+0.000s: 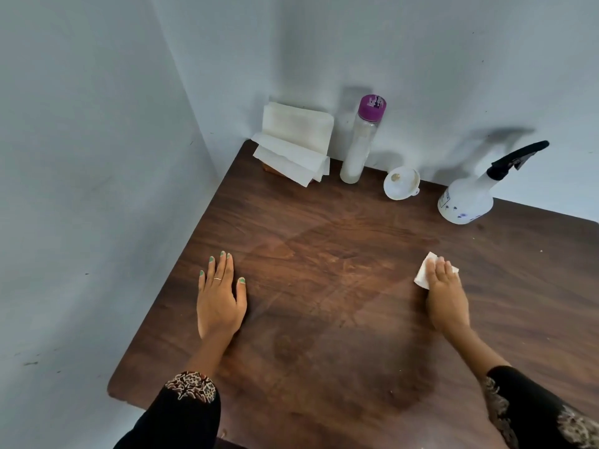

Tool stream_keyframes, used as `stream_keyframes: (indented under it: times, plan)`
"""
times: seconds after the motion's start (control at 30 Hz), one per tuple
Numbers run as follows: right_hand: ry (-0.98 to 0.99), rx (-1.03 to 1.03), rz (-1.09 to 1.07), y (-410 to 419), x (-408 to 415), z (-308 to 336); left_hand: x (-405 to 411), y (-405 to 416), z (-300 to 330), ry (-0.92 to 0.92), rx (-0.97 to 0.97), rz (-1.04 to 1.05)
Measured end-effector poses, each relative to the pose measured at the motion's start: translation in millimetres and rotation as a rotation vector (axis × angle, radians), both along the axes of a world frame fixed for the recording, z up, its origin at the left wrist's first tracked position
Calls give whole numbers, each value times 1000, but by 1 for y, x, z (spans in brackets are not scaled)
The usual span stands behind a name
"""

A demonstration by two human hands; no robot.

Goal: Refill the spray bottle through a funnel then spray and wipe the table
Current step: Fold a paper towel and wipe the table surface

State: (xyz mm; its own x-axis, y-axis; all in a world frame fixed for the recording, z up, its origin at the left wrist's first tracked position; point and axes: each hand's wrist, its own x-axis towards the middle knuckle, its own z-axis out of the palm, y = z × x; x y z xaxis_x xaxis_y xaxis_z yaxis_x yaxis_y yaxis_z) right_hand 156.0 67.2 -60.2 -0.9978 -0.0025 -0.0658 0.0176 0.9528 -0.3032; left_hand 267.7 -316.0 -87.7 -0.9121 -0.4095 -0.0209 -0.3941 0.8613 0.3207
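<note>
Right hand (446,298) atop tissue (422,275), spray bottle (466,202) beyond

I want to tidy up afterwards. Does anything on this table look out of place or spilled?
The funnel lies tilted by the wall, between the purple-capped bottle and the spray bottle. The table shows damp wipe streaks, no puddle.

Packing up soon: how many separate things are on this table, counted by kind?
Bottles: 2, the spray bottle and the purple-capped bottle
Funnel: 1
Napkin stack: 1
Wiping tissue: 1
Total: 5
</note>
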Motion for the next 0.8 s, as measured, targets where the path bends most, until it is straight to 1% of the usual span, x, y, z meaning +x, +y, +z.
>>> stream_keyframes:
  times: [0.03, 0.07, 0.1, 0.13, 0.2, 0.23, 0.27, 0.3, 0.33, 0.37, 0.43, 0.47, 0.5, 0.53, 0.57, 0.6, 0.67, 0.73, 0.77, 0.8]
  plan:
    - [-18, -27, -105, -18, 9, -3, 0, 0, 0, -2, -2, 0]
    - [-33, -33, -160, -42, 22, -7, 0, 1, 0, -3, -2, 0]
    - [-36, -88, -147, -70, 40, -4, 0, 1, 1, -2, -4, -1]
    - [-26, -182, -77, -95, 59, -3, 0, 1, 1, -1, -4, -1]
    - [87, -202, 139, -138, 103, -15, -1, 0, 0, 3, 0, -1]
    - [108, -216, 284, -153, 128, -26, -1, 0, 0, 6, 4, -2]
    - [147, -145, 483, -166, 154, -38, 0, 0, 0, 7, 7, -3]
    - [202, -105, 592, -177, 177, -48, 0, 0, 0, 7, 9, -3]
    - [214, -58, 706, -181, 195, -55, -1, 0, 0, 7, 10, -4]
    - [127, -43, 808, -177, 202, -56, -1, 0, 0, 5, 8, -6]
    - [21, -8, 974, -151, 191, -43, -1, 0, 1, 4, -1, -11]
    - [72, 7, 1041, -133, 177, -34, -1, 0, 2, 6, -4, -12]
    - [118, -28, 1080, -114, 164, -23, -1, 0, 2, 6, -5, -13]
    - [223, 8, 1070, -92, 148, -19, -1, 1, 2, 5, -5, -15]
    - [316, 30, 924, -69, 128, -10, -1, 1, 2, 4, -6, -16]
    - [286, 49, 737, -41, 107, 1, -1, 1, 2, 4, -7, -15]
    - [70, 66, 295, 13, 71, 17, -1, 1, 1, 1, -9, -14]
    - [-52, 42, -87, 53, 50, 25, 0, 0, 0, 0, -13, -17]
    - [-98, 66, -181, 61, 46, 26, 0, 0, 0, 2, -16, -18]
    - [-102, 74, -249, 59, 50, 24, 0, 0, 0, 4, -20, -18]
